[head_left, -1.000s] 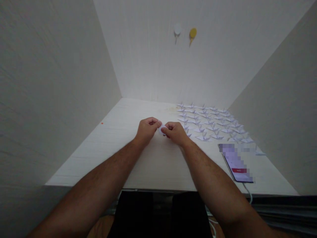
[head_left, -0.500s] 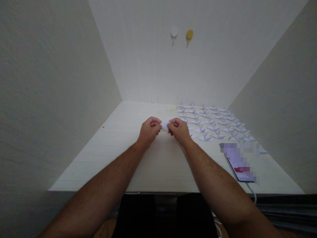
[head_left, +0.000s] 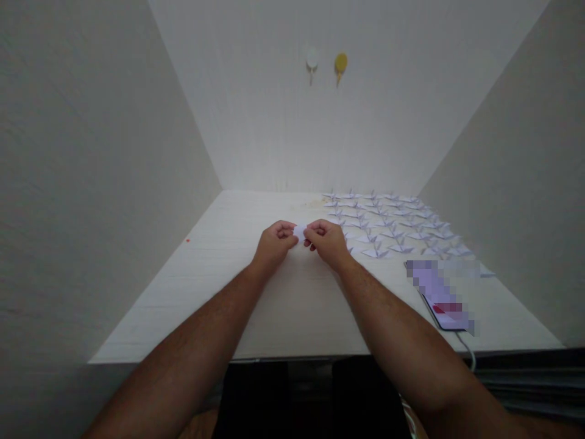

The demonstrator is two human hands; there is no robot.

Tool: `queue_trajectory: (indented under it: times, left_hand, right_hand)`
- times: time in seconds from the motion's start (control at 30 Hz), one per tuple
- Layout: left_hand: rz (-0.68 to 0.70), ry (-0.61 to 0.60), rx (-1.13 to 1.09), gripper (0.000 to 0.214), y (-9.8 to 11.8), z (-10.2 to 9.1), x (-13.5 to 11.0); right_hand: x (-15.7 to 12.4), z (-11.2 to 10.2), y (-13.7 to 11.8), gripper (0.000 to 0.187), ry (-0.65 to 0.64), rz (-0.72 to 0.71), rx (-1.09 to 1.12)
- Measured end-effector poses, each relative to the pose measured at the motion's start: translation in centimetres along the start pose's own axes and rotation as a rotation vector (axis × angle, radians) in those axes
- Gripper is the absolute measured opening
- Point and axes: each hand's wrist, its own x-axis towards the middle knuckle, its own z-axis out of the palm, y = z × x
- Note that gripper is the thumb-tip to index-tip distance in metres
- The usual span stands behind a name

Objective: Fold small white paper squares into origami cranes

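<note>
A small piece of white paper (head_left: 299,233) is held between my two hands above the middle of the table. My left hand (head_left: 276,242) pinches its left side between thumb and fingers. On the right side, my right hand (head_left: 327,239) grips it the same way, and its fingertips cover part of the sheet. How the paper is folded is too small to make out. Right of my right hand, several white paper cranes (head_left: 390,233) stand in rows on the table.
The white table (head_left: 183,305) is enclosed by walls on three sides. A phone (head_left: 439,299), partly blurred out, lies at the right with a white cable (head_left: 467,347) over the front edge. A white hook (head_left: 311,59) and a yellow hook (head_left: 340,63) hang on the back wall.
My hands have drawn slightly closer together on the paper, and more of its face shows upright between my fingers. The whole view has shifted a little; cranes and phone stay put.
</note>
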Motion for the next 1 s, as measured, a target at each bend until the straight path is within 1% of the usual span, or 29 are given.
queue_trajectory:
  times: [0.07,0.1,0.17,0.3,0.47,0.6,0.73,0.87,1.0]
  left_hand:
    - [0.000,-0.039,0.082,0.023,0.3,0.1,-0.1]
    - [0.000,-0.036,0.102,0.022,0.4,0.1,-0.2]
    - [-0.001,0.006,0.107,0.022,0.6,0.1,-0.2]
    - [0.002,0.008,0.071,0.023,0.4,-0.1,-0.1]
    - [-0.004,-0.009,0.035,0.020,0.3,-0.1,-0.2]
    - [0.003,0.005,0.031,0.018,0.3,-0.1,-0.1]
    - [0.023,0.010,0.040,0.017,0.1,-0.2,0.0]
    - [0.024,0.015,0.002,0.016,0.0,-0.1,0.0]
    - [0.003,0.027,-0.067,0.016,0.0,0.0,0.0]
  right_hand:
    - [0.1,-0.1,0.2,0.013,0.022,-0.044,-0.063]
    - [0.1,-0.1,0.4,0.012,0.018,-0.076,-0.098]
    - [0.2,-0.1,0.7,0.012,-0.001,-0.121,-0.160]
    - [0.4,-0.1,1.3,0.013,-0.029,-0.140,-0.214]
    - [0.4,-0.2,1.1,0.008,-0.029,-0.097,-0.156]
    - [0.1,-0.3,0.6,0.006,-0.040,-0.087,-0.113]
    - [-0.2,-0.2,0.3,0.008,-0.091,-0.069,-0.082]
    - [-0.2,-0.1,0.1,0.008,-0.075,-0.048,-0.046]
    - [-0.3,-0.1,-0.1,0.014,-0.080,-0.036,0.024]
